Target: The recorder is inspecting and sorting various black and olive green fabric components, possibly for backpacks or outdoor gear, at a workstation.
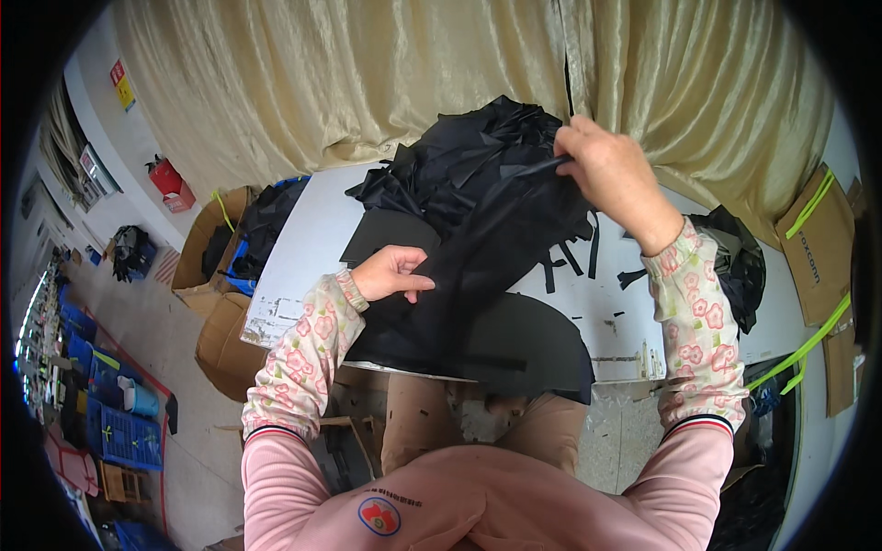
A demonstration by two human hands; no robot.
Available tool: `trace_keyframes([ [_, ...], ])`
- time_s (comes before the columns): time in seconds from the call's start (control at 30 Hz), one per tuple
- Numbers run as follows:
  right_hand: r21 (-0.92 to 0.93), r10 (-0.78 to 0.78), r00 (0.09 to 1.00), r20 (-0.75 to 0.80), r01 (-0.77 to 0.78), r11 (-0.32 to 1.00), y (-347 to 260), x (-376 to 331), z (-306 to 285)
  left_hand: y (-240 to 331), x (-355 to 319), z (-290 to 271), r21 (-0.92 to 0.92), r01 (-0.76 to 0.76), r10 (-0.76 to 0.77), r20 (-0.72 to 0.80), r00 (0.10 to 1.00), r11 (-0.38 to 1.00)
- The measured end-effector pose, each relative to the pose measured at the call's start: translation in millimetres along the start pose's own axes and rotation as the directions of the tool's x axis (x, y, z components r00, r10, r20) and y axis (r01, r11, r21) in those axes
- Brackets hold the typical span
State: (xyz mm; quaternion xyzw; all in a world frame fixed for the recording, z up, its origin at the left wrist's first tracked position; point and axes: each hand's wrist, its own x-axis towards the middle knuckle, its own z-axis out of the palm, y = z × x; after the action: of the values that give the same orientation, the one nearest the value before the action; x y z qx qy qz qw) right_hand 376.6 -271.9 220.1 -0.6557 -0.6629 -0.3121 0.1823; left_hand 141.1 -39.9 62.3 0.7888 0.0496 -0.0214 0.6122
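A thin black fabric piece (496,243) is stretched slantwise between my two hands over the table. My right hand (611,170), raised at the far right of it, pinches its upper corner. Lower and to the left, my left hand (393,274) is closed, thumb against fingers, on the fabric's left edge. Beneath lies a dark grey, stiff-looking panel (547,335) with a rounded right end, partly covered by the fabric and reaching over the table's near edge. Behind, a crumpled heap of black fabric (478,138) sits against the curtain.
The white table (303,248) has scuffed corners. Black strips (574,257) lie on it to the right, near a black bundle (735,266). Gold curtains (413,55) hang behind. Cardboard boxes (216,285) stand left, and another cardboard piece (813,248) right. Blue crates (124,432) are on the floor.
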Motion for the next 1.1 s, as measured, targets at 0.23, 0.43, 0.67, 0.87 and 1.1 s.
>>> trace_keyframes([
  [0.23,-0.044,-0.093,0.995,-0.031,0.091,0.995,-24,42,-25,13,14,13,-0.158,-0.266,0.215,-0.281,0.935,0.951],
  [0.43,-0.224,-0.295,0.955,0.002,0.288,0.931,-70,71,-11,55,45,48,0.056,-0.477,0.44,-0.493,0.75,0.877],
  [0.67,-0.209,-0.243,0.97,0.014,0.24,0.948,-57,63,-20,5,26,17,0.534,-0.158,0.528,-0.664,0.529,0.83],
  [0.87,-0.191,-0.135,0.989,0.062,0.145,0.971,-30,46,-17,-54,-11,-26,0.525,-0.001,0.448,-0.725,0.523,0.851],
  [1.1,-0.098,-0.049,0.994,0.101,0.059,0.993,-22,17,-16,-65,-54,-49,0.246,-0.036,0.196,-0.668,0.718,0.969],
])
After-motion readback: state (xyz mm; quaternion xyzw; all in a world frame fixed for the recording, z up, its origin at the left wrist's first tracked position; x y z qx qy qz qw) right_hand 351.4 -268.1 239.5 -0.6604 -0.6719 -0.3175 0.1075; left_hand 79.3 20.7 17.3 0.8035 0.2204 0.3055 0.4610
